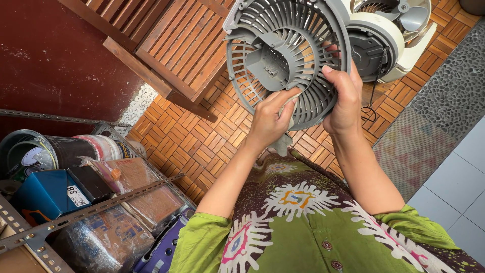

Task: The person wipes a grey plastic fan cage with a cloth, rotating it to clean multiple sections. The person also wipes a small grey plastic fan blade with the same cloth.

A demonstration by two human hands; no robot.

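Fan grille: the grey plastic fan grille (285, 53) is held up at twelve o'clock, above the wooden tile floor (194, 141), its ribbed inner face toward the camera.
Left hand: the left hand (270, 121) is at the grille's six o'clock edge, fingers pinching a pale grey cloth (281, 144) against the ribs.
Right hand: the right hand (346, 101) is clenched round the grille's rim at four o'clock, thumb over the front.
Doing it well: judging by the grip, the wiping goes best if the right hand keeps the rim steady while the cloth follows each rib outward from the hub; thin ribs probably bend under hard pressure.
Nearby: a cream fan body (386, 43) lies at one o'clock; a metal rack (76, 215) of tins and boxes stands at eight o'clock.
Hard to see: most of the cloth is hidden behind the left hand; the grille's top is cut off; the fan body's far side is out of frame.
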